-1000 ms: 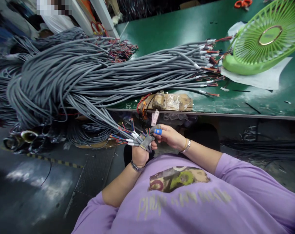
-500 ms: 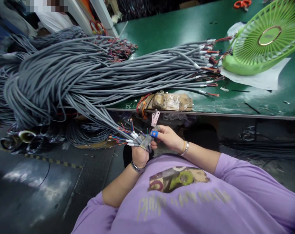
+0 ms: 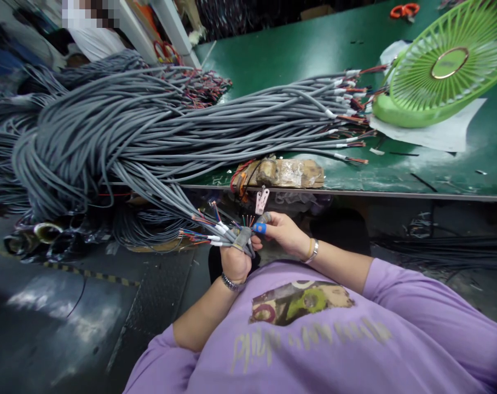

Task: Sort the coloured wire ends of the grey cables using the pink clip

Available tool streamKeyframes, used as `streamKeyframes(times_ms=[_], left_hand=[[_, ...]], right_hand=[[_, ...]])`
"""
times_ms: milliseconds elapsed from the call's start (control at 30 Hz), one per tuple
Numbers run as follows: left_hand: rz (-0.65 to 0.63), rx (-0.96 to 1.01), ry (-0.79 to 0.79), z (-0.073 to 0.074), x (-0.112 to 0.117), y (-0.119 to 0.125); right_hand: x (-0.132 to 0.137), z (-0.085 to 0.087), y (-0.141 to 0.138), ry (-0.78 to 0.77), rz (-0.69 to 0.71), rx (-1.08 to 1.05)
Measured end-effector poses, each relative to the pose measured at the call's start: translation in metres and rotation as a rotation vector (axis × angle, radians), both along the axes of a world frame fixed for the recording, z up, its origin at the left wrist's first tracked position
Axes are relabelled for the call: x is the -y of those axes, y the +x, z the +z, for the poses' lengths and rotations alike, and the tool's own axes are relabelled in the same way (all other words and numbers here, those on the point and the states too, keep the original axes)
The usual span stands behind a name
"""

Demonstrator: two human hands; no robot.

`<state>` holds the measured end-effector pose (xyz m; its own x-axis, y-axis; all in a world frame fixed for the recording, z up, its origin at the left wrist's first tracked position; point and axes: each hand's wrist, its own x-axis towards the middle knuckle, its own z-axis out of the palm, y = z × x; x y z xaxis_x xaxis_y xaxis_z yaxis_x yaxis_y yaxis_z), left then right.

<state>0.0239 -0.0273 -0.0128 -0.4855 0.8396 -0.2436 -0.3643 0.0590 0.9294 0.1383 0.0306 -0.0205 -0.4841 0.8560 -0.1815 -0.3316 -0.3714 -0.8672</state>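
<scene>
Several grey cables [image 3: 183, 203] run down off the table edge to my left hand [image 3: 235, 264], which is closed round their ends. Grey wrapping covers what looks like the thumb of that hand. Stripped coloured wires [image 3: 196, 236] and white sleeves stick out to the left of the grip. A small fan of thin coloured wires [image 3: 248, 221] stands up between my hands. My right hand [image 3: 287, 234], with blue tape on its thumb and a grey cover on a finger, is pinched close beside these wires. What lies between its fingertips is too small to make out.
A large heap of grey cables [image 3: 150, 126] covers the left of the green table [image 3: 314, 54]. A green fan [image 3: 425, 112] stands on paper at right. A wooden block [image 3: 301, 173] and pink clip [image 3: 262, 201] are at the front edge. Orange-handled scissors [image 3: 404, 11] lie behind; a person [image 3: 94, 41] is back left.
The fan of thin wires between my hands shows more spread and upright. My left hand keeps its grip on the cables, and my right hand stays beside it. The view has shifted slightly.
</scene>
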Motion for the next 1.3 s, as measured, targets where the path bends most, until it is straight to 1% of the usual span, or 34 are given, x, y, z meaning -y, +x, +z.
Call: streamKeyframes(times_ms=[233, 333, 467, 533, 667, 800, 900, 1067, 1300], left_hand=[[0.024, 0.012, -0.023, 0.002, -0.001, -0.002], [0.001, 0.000, -0.001, 0.004, -0.001, -0.003], [-0.029, 0.001, 0.056, 0.008, 0.000, -0.004], [-0.052, 0.006, 0.064, 0.011, 0.000, -0.003], [-0.132, 0.019, 0.059, 0.019, -0.002, -0.001], [-0.202, 0.030, 0.036, 0.026, -0.004, 0.002], [-0.238, 0.039, 0.024, 0.027, -0.006, 0.002], [-0.247, 0.052, -0.013, 0.024, -0.009, 0.003], [-0.247, 0.039, -0.054, 0.020, -0.010, 0.004]], right_hand=[[0.000, -0.001, 0.002, -0.005, 0.039, 0.004], [-0.001, -0.002, 0.008, -0.016, 0.083, -0.043], [-0.010, -0.008, 0.016, -0.160, 0.057, -0.155], [-0.019, -0.007, 0.017, -0.226, 0.033, -0.169], [-0.037, 0.005, 0.010, -0.278, 0.059, -0.131], [-0.047, 0.019, 0.000, -0.271, 0.121, -0.177], [-0.047, 0.020, -0.004, -0.288, 0.098, -0.228], [-0.042, 0.017, -0.006, -0.336, 0.053, -0.304], [-0.041, 0.024, -0.010, -0.375, -0.037, -0.348]])
